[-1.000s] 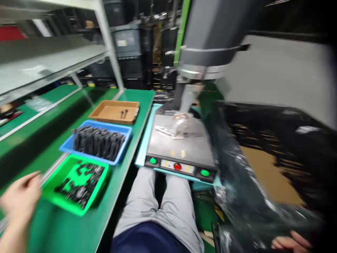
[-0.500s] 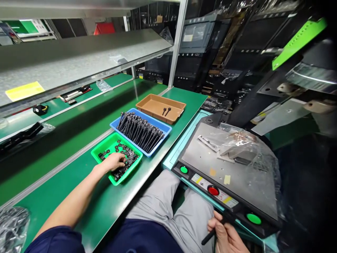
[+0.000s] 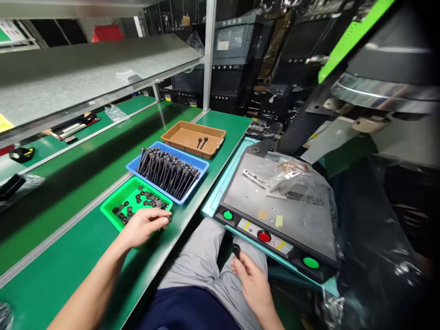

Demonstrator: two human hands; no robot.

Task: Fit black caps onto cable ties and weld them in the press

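Note:
My left hand [image 3: 146, 224] rests over the near right corner of a green tray [image 3: 113, 207] of small black parts, fingers pinched on one small black piece at the tray's edge. My right hand [image 3: 250, 279] hovers above my lap, just below the machine's front panel, fingers curled around a black rod-like part whose tip shows above the thumb. A blue tray [image 3: 201, 165] packed with long black bolts lies just beyond the green one.
A brown tray [image 3: 178, 137] holding two black bolts sits farthest back on the green bench [image 3: 62, 256]. To the right stands a press machine [image 3: 275, 215] with green and red buttons and a plastic bag on its plate. A grey shelf [image 3: 85, 68] hangs overhead.
My left hand drew back from inside the green tray to its near edge. My right hand rose from beside the machine's corner toward the middle of my lap. The view shifted slightly right.

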